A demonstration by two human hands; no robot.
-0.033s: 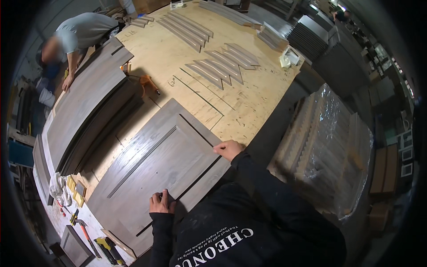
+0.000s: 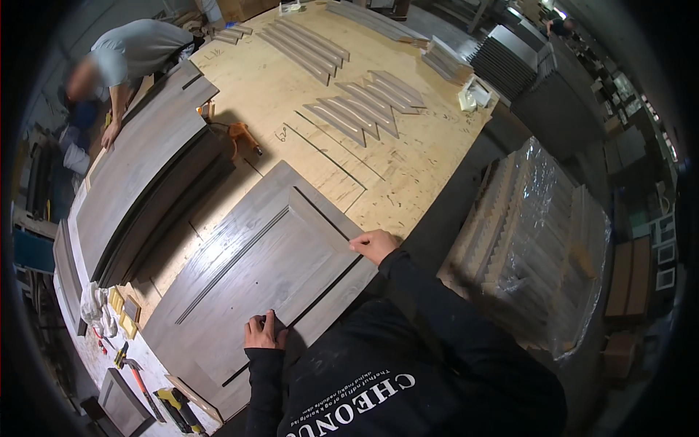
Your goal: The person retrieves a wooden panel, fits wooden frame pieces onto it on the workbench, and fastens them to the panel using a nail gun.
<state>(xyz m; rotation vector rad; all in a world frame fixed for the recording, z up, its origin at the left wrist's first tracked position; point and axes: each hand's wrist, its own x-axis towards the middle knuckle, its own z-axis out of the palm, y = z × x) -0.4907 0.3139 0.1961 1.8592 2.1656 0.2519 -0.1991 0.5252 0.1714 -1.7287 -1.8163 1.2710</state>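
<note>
A grey wood-grain panel [image 2: 255, 269] with a recessed middle and dark grooves lies on the workbench in front of me. My left hand [image 2: 264, 333] rests on its near side by the long dark groove, fingers curled together. Whatever is between those fingers is hidden. At the right end of the panel, my right hand [image 2: 374, 246] pinches with thumb and forefinger where the short dark groove [image 2: 320, 213] ends. I cannot make out what, if anything, is in that pinch.
Stacked grey panels [image 2: 149, 175] stand left, with a co-worker [image 2: 135, 58] bent over their far end. An orange tool [image 2: 242, 138] lies beside them. Grey moulding strips [image 2: 357, 109] lie farther back. A hammer [image 2: 142, 386] is at lower left; a plastic-wrapped stack [image 2: 531, 255] stands right.
</note>
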